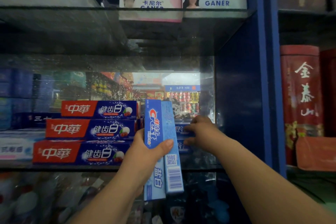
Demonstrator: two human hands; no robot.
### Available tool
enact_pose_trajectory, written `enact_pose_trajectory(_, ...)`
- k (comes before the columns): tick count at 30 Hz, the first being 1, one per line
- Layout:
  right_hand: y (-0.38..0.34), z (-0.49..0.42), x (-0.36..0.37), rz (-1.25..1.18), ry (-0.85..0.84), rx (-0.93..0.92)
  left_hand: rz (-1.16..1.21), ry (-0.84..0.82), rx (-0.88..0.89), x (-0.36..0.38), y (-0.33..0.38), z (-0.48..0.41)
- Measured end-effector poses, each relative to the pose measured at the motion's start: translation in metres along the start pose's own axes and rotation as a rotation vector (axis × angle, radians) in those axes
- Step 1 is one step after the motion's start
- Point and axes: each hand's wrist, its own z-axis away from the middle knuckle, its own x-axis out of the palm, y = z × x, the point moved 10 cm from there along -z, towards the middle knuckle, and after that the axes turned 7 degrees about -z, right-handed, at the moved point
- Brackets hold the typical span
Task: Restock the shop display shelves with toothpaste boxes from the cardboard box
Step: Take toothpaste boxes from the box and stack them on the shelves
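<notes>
My left hand (145, 149) grips two light blue Crest toothpaste boxes (154, 125), held upright in front of the glass shelf (91, 167). My right hand (200, 130) reaches onto that shelf, its fingers on the end of dark blue toothpaste boxes (181, 130) stacked flat behind the Crest boxes. Left of them lies a stack of three red and blue toothpaste boxes (87, 129). The cardboard box is out of view.
A mirror (163, 87) backs the shelf. Above, a glass shelf carries two white GANER toothbrush boxes (214, 0). A blue upright (269, 78) bounds the shelf on the right, with red tins (300, 96) beyond. More goods sit below and at the far left.
</notes>
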Motion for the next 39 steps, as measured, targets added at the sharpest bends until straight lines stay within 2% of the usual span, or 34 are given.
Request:
enact_pose_trajectory(1, -0.007, 0.003, -0.009, -0.127, 0.069, -0.023, -0.001, 0.000, 0.008, 0.001, 0.001, 0.001)
enact_pose_trajectory(2, -0.014, 0.008, -0.015, -0.370, 0.087, -0.039, -0.005, 0.001, 0.018, 0.001, 0.003, 0.001)
enact_pose_trajectory(3, -0.022, 0.014, -0.014, -0.680, 0.022, -0.040, -0.011, 0.006, 0.028, 0.001, 0.005, 0.000)
enact_pose_trajectory(4, -0.035, 0.020, -0.008, -0.978, -0.114, -0.040, -0.010, 0.010, 0.040, 0.002, 0.008, -0.002)
enact_pose_trajectory(5, -0.046, 0.026, -0.003, -1.169, -0.240, -0.037, -0.001, 0.013, 0.044, 0.002, 0.010, -0.004)
enact_pose_trajectory(6, -0.051, 0.030, -0.002, -1.262, -0.299, -0.040, 0.010, 0.012, 0.045, 0.004, 0.012, -0.006)
enact_pose_trajectory(8, -0.048, 0.027, -0.005, -1.340, -0.279, -0.041, 0.019, 0.013, 0.047, 0.006, 0.016, -0.009)
enact_pose_trajectory(14, -0.001, 0.002, -0.023, -1.578, 0.021, 0.080, 0.087, 0.023, -0.004, 0.009, 0.008, -0.020)
enact_pose_trajectory(18, 0.006, -0.007, -0.035, -1.335, 0.090, 0.026, 0.148, 0.033, -0.013, 0.007, -0.002, -0.022)
enact_pose_trajectory(26, -0.018, -0.009, -0.044, -0.546, 0.067, -0.086, 0.164, 0.034, -0.008, 0.008, -0.005, -0.026)
enact_pose_trajectory(29, -0.019, -0.018, -0.039, -0.125, 0.070, -0.111, 0.172, 0.034, -0.002, 0.007, -0.006, -0.027)
enact_pose_trajectory(32, -0.022, -0.028, -0.023, 0.172, 0.022, -0.168, 0.172, 0.033, -0.007, 0.006, -0.007, -0.028)
enact_pose_trajectory(35, -0.013, -0.041, -0.005, 0.207, -0.007, -0.155, 0.167, 0.030, -0.007, 0.006, -0.007, -0.027)
enact_pose_trajectory(39, 0.002, -0.046, 0.010, 0.016, 0.036, -0.105, 0.161, 0.043, -0.007, 0.005, -0.008, -0.028)
